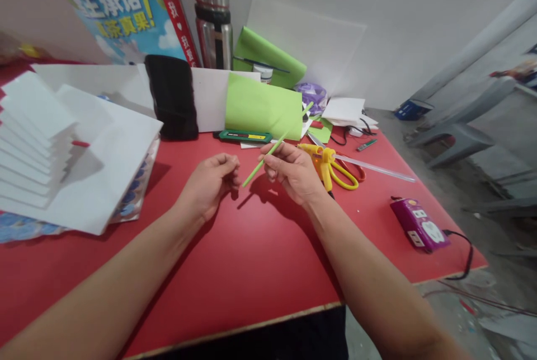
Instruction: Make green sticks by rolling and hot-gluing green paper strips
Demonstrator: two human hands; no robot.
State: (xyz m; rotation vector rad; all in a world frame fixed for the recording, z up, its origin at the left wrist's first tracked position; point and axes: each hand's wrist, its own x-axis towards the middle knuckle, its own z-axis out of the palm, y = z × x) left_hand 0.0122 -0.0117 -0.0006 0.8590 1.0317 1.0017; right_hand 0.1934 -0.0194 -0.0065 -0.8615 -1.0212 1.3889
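Note:
A thin green paper stick (254, 173) is pinched between the thumb and fingers of my right hand (291, 172), tilted over the red table (235, 281). To its left is my left hand (213, 183), its fingers curled together just short of the stick's lower end; whether anything small is inside them is hidden. Behind my hands lie a green sheet (264, 105) and a green cutter knife (245, 136). A yellow glue gun (321, 161) with a clear glue stick in it rests beside my right hand, next to yellow-handled scissors (346, 178).
White folded paper pieces (29, 147) and a white board (113, 153) occupy the left. A black phone (172, 97) and steel flask (213, 24) stand at the back. A purple power box (419, 224) with a cable sits near the right edge.

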